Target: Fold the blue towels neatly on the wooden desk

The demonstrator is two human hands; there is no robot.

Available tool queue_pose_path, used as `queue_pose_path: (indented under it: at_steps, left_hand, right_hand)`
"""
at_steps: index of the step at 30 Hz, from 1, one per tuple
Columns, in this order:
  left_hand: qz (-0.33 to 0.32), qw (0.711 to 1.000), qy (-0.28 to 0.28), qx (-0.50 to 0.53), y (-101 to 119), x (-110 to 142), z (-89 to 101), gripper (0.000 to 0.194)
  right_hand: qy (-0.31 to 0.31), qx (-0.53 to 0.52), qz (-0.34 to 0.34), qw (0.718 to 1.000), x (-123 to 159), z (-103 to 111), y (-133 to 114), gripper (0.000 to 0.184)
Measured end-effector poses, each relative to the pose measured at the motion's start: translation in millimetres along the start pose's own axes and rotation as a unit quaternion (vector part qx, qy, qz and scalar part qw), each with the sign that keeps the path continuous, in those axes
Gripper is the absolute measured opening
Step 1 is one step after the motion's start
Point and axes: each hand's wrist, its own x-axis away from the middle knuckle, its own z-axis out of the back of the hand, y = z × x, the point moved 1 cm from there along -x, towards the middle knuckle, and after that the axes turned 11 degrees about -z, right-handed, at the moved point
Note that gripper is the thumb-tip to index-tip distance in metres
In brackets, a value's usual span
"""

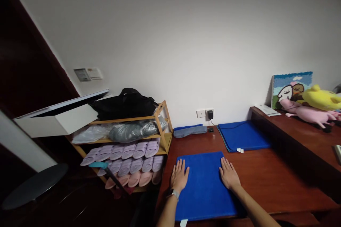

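Observation:
A blue cloth (204, 188), folded into a rectangle, lies flat on the reddish-brown desk (269, 181), with a white tag at its near edge. My left hand (180, 176) rests flat on its left edge, fingers stretched out and pointing away; a watch is on that wrist. On the right edge lies my right hand (229, 173), also flat with fingers extended. Neither hand grips anything. Behind, a second folded blue cloth (245, 135) with white tags sits near the wall.
A wooden rack (163, 127) at left holds a black bag (125, 104), plastic-wrapped items and several slippers (129, 150). By the wall are a grey-blue fabric piece (189, 132) and a plugged-in charger (210, 114). Plush toys (309, 112) and a picture (291, 85) occupy the raised ledge.

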Motion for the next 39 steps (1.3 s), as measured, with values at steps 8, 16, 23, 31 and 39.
queue_pose_path:
  at_steps: [8, 16, 23, 31, 39]
  left_hand:
    - [0.009, 1.000, 0.017, -0.009, -1, 3, -4.4, 0.068]
    - [0.007, 1.000, 0.010, -0.009, -5, 4, -4.1, 0.069]
    - [-0.010, 1.000, -0.005, -0.028, -3, -3, -0.1, 0.067]
    - [-0.178, 0.980, -0.013, 0.083, 135, -56, -5.9, 0.068]
    - [-0.153, 0.984, -0.015, 0.093, 122, -62, -18.7, 0.070]
  right_hand:
    - [0.006, 0.002, 0.006, 1.000, -34, 8, -4, 0.069]
    - [0.009, -0.005, 0.009, 1.000, -55, 0, -9, 0.070]
    - [0.017, -0.019, 0.012, 1.000, -53, 1, -10, 0.070]
    - [0.023, -0.032, 0.027, 0.999, -56, -5, -6, 0.070]
    - [0.020, -0.020, 0.021, 0.999, -56, -3, -6, 0.070]
